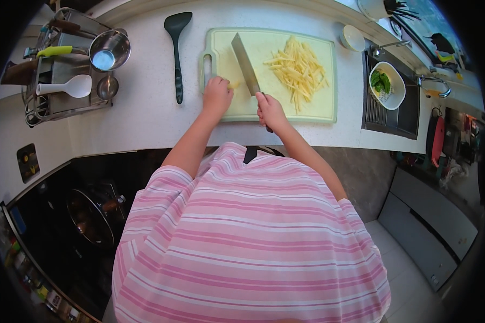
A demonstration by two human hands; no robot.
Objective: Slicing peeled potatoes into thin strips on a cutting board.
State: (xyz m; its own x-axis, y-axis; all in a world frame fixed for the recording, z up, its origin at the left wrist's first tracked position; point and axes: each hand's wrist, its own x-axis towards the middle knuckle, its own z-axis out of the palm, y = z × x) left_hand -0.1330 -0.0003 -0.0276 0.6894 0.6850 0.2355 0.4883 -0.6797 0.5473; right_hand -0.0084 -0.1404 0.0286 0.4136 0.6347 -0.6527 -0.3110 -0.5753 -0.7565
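Observation:
My right hand [271, 110] grips the dark handle of a Chinese cleaver [245, 64], its broad blade tilted away to the upper left over the cutting board. My left hand [218, 96] is at the board's left side near the handle slot, fingers curled on a small pale yellow piece [234, 85] that looks like potato; the fingers partly hide it. The pale green-rimmed cutting board [275, 117] lies on the white counter. To the right of the blade a loose pile of cut pale yellow strips [300, 70], probably potato, spreads over the board.
Left of the board lies a black spatula [178, 52]. A metal rack [66, 111] at far left holds a steel pot [110, 50] and a white rice paddle [76, 86]. A bowl [352, 38] stands near the sink [388, 126], where a white basket [397, 99] holds green peppers [380, 82]. A pan [91, 218] sits lower left.

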